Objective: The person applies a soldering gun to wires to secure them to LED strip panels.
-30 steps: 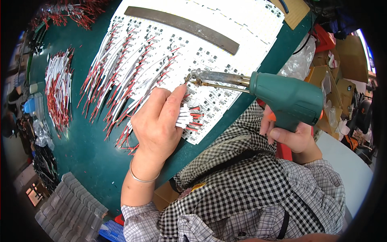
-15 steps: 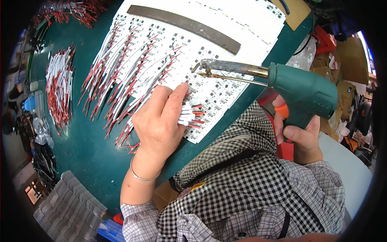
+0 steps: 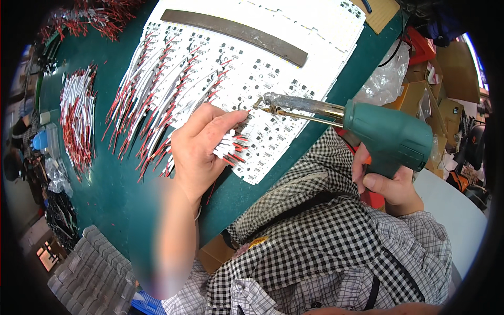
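Note:
My left hand [image 3: 198, 140] is closed around a bundle of short white wires [image 3: 229, 148] with red and black ends. Its thumb and forefinger pinch together over a white sheet of small circuit boards [image 3: 294, 86]. In my right hand [image 3: 392, 188] is a green soldering gun [image 3: 391, 135], held by its handle. The gun's tip sits just beside my left fingertips, close above the boards; whether it touches a pad is too small to tell. Rows of soldered red and white wires [image 3: 157, 94] fan across the left part of the sheet.
A dark flat bar [image 3: 236, 35] lies across the sheet. Farther left on the green table [image 3: 113, 194] is a pile of red and white wires [image 3: 77, 121]; more wires [image 3: 94, 18] lie at the far left. Cardboard boxes [image 3: 457, 73] and a clear plastic bag [image 3: 386, 79] are at right.
The soldering gun has shifted slightly left and down, its tip now nearer my left fingertips. My left hand has turned a little, and the bundle has moved left with it.

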{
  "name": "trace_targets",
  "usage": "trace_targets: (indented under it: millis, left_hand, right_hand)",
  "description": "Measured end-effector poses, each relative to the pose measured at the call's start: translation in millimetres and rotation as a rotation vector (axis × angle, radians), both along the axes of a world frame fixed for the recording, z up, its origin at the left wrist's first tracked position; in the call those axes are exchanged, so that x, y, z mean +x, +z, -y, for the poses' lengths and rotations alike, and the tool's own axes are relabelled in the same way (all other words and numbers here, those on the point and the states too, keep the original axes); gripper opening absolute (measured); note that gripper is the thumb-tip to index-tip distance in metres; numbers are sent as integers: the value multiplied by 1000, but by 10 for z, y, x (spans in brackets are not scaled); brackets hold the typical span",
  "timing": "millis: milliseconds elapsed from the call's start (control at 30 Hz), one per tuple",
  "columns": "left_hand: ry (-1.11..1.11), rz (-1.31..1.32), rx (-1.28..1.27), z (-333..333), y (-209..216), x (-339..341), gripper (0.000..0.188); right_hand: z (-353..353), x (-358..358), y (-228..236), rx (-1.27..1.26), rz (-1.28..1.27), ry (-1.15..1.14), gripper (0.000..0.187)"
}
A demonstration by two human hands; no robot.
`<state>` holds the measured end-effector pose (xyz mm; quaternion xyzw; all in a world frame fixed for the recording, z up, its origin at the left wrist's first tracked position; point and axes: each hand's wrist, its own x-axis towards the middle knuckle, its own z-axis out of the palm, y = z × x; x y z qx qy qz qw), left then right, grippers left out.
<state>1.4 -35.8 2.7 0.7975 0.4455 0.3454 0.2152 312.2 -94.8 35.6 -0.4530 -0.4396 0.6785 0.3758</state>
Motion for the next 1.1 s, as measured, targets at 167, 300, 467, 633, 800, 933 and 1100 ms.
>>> trace_targets:
  millis: [167,300,467,633,800,933,1100]
  left_hand:
    - [18,-53,97,8,-47,2,39]
    - [35,-100,154,29,-45,11,37]
    - [37,-177,171,76,-10,27,38]
    - [30,-189,214,70,-49,34,42]
    - [24,-222,243,81,-19,37,43]
    - [33,-245,241,98,-2,38,43]
    - [18,-215,275,85,-47,35,42]
  right_hand:
    - [-16,-73,58,-104,35,68,48]
    - [-29,-85,57,-22,68,131,39]
    - [4,30,-93,380,278,334,35]
    - [-4,-59,190,-55,27,87,41]
    - [-8,-8,166,40,-121,31,51]
    - [-40,0,173,34,-51,69,47]
    - [49,34,74,-62,105,151,45]
